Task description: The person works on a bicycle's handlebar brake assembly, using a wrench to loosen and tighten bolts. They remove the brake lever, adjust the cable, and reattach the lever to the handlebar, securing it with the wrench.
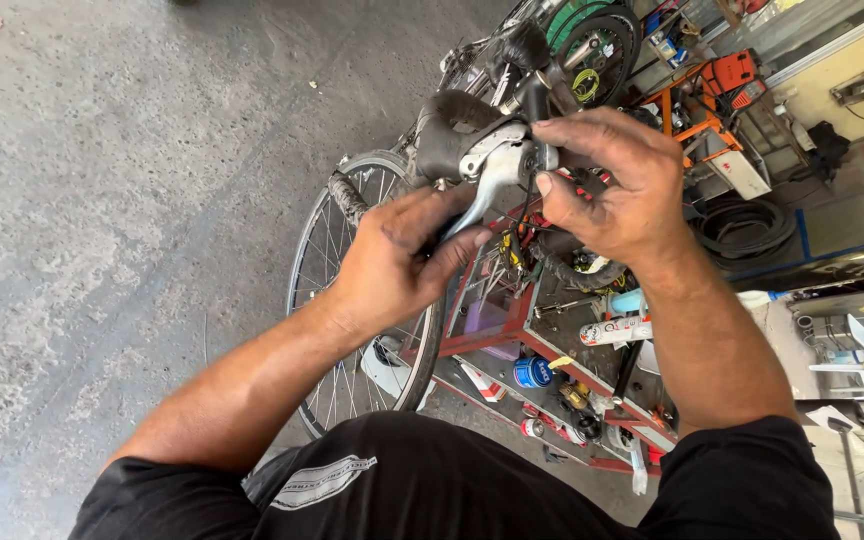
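The silver brake lever (487, 185), with its dark rubber hood, sits on the drop handlebar (542, 85) of a bicycle, near the top middle of the view, and both hands are on it. The left hand (397, 260) is curled loosely from below, its fingers around the lever blade. The right hand (617, 185) is closed over the bar just beside the lever body, thumb pressed against the clamp area (what its fingertips pinch is hidden behind the lever). The lever looks already seated on the bar, so I judge the fitting mostly done and the fine work at the clamp or cable unfinished.

Counting outward: one lever in hand, two hands, one spoked front wheel (352, 290) in plain view below the lever. Under the bar stands one red-framed tool cart (512, 335) holding a clutter of tools and cans; one white spray can (617, 330) and one blue tin (532, 372) are distinct. One coil of dark tyres (747, 228) lies on the concrete floor (122, 200) further right.
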